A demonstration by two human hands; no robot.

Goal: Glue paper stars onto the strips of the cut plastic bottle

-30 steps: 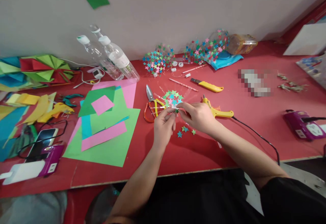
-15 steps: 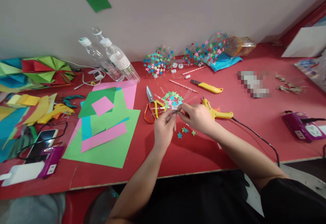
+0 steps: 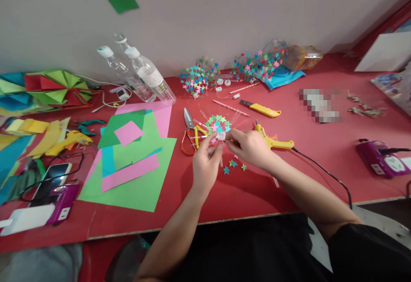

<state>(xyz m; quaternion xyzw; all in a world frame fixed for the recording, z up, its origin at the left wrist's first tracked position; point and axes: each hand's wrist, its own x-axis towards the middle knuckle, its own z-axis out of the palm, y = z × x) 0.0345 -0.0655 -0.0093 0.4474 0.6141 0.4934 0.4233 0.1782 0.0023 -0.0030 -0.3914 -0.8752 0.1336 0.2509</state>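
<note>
Between my hands lies a star-covered clear plastic piece (image 3: 218,123), its thin transparent strips fanning outward and green, blue and pink paper stars around its middle. A whitish round part (image 3: 221,136) shows at its near side. My left hand (image 3: 207,160) pinches the piece's near left edge, fingers closed. From the right, my right hand (image 3: 247,147) is closed at the round part; its fingertips partly hide what they grip. Several loose paper stars (image 3: 233,163) lie just below the hands. Scissors (image 3: 189,132) with red and yellow handles rest to the left, a yellow glue gun (image 3: 272,141) to the right.
A yellow utility knife (image 3: 263,109) and striped straws (image 3: 231,108) lie beyond my hands. Star-covered balls (image 3: 195,81) and plastic bottles (image 3: 150,76) stand along the wall. Coloured paper sheets (image 3: 138,196) spread at left. The glue gun's black cord (image 3: 324,173) runs to the table's edge.
My fingertips have drawn slightly apart, and the whitish round part shows more plainly between them. My left hand has shifted a little up and left.
</note>
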